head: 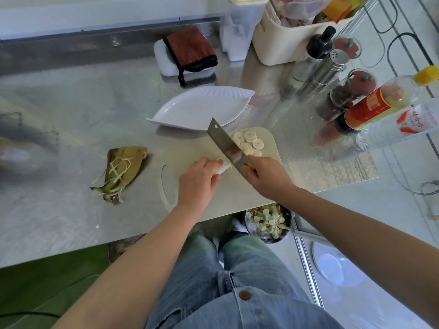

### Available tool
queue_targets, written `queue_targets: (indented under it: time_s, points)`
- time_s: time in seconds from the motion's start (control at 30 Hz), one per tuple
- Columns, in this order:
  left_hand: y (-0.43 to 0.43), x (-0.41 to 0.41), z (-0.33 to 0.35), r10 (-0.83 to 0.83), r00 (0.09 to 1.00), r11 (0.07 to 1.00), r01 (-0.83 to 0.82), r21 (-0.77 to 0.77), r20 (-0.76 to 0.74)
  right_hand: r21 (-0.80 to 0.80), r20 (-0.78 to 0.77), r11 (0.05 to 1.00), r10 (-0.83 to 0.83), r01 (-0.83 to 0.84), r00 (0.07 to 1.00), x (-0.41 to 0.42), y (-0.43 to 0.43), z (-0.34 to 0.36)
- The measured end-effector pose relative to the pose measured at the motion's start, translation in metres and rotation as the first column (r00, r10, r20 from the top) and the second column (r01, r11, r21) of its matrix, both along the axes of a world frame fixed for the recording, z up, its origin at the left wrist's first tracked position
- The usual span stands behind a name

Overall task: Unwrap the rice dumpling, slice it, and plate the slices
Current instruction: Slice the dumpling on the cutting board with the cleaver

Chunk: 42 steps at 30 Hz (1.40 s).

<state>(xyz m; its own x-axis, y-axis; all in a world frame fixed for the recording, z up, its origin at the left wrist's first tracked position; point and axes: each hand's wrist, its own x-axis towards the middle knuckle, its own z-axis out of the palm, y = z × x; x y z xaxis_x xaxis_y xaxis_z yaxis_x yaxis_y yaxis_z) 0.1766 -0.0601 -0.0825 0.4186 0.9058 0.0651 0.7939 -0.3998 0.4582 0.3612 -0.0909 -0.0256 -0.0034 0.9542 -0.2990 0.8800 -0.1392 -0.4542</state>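
Note:
On the cream cutting board (pixel 190 148) my left hand (pixel 198 180) pins down the white rice dumpling (pixel 223 167), of which only a short stub shows past my fingers. My right hand (pixel 267 175) grips the cleaver (pixel 224 144), its blade standing on the dumpling's free end. Several round white slices (pixel 249 143) lie in a pile on the board just right of the blade. A white leaf-shaped plate (pixel 199 108) sits behind the board with nothing on it. The removed leaf wrapper with its string (pixel 121 170) lies on the steel counter to the left.
Bottles and spice jars (pixel 370 108) crowd the counter's right end, with a steel shaker (pixel 325 67) and a cream bin (pixel 297 36) behind. A folded brown cloth on a white box (pixel 187 53) sits at the back. A waste bucket (pixel 268 222) stands below the counter edge.

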Motion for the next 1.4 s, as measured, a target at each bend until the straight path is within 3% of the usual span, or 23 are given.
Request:
queue_targets:
  time_s: [0.77,0.97,1.13,1.4]
  points:
    - [0.001,0.000,0.001,-0.003,1.000,1.000,0.003,0.007,-0.009,-0.027,0.085,0.997,0.070,-0.068,0.994,-0.006,0.002,-0.014]
    - [0.002,-0.001,-0.001,-0.007,1.000,1.000,0.007,-0.017,-0.002,-0.033,0.047,0.998,0.053,-0.052,0.997,-0.002,-0.001,-0.023]
    - [0.002,-0.001,-0.001,-0.012,1.000,1.000,0.012,-0.004,-0.004,0.052,-0.038,0.998,0.023,-0.021,0.999,0.003,0.004,-0.001]
    - [0.002,-0.002,-0.002,-0.014,1.000,1.000,0.014,0.024,-0.013,0.011,-0.003,0.998,0.069,-0.069,0.998,0.004,0.006,0.005]
